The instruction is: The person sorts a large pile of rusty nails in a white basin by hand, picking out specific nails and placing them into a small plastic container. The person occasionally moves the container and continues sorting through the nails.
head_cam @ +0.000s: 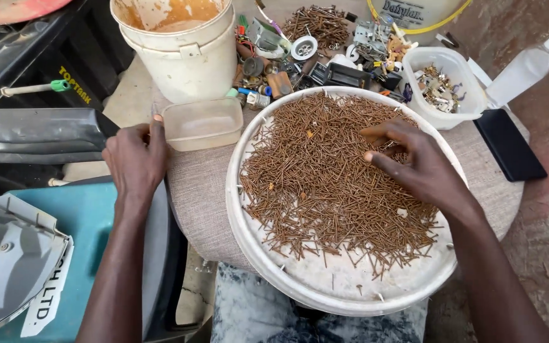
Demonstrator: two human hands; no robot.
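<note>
My right hand point(414, 166) rests on a heap of rusty nails point(325, 184) at centre frame, thumb and forefinger drawn narrow over a few of them, though I cannot tell whether any are pinched. The nails fill a round white tray point(258, 248) on a grey cloth-covered stool point(198, 197). My left hand point(136, 159), at centre left, lies loosely curled and holds nothing, fingertips touching the edge of a small clear plastic box point(203, 123). Behind it, upper centre, stands 1 stained white bucket point(182, 54); assorted metal parts point(306, 51) lie along the top, a black phone point(509, 145) at right
</note>
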